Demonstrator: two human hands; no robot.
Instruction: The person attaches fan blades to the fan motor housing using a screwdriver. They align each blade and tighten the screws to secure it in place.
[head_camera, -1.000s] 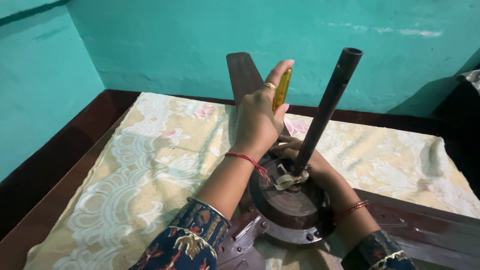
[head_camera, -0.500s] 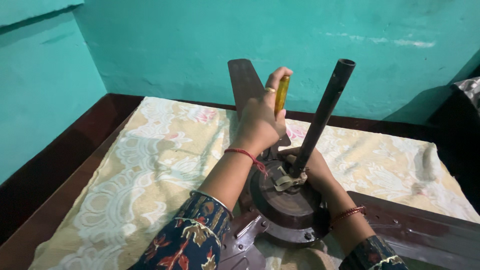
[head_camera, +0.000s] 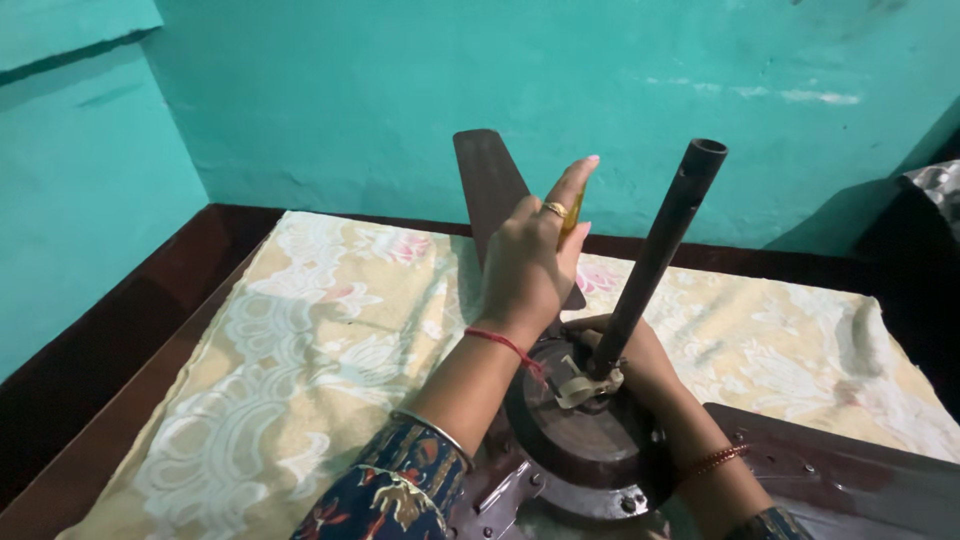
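**Ceiling fan on the bed, screwdriver in hand**

So there's a brown ceiling fan motor (head_camera: 590, 440) sitting on a bed with a cream floral bedspread (head_camera: 300, 340), its dark downrod (head_camera: 655, 255) sticking up at a tilt to the right. The left hand (head_camera: 530, 255) is wrapped around a yellow-handled screwdriver (head_camera: 570, 215), held upright just beyond the motor hub, index finger stretched up along the handle. The tip is hidden behind the hand, so can't say what it touches. The right hand (head_camera: 635, 360) is down at the base of the downrod, resting on the motor top; the rod covers the fingers, so I can't tell how tightly it grips. One fan blade (head_camera: 490, 185) points toward the teal wall (head_camera: 400, 90), another blade (head_camera: 840, 480) runs off lower right.
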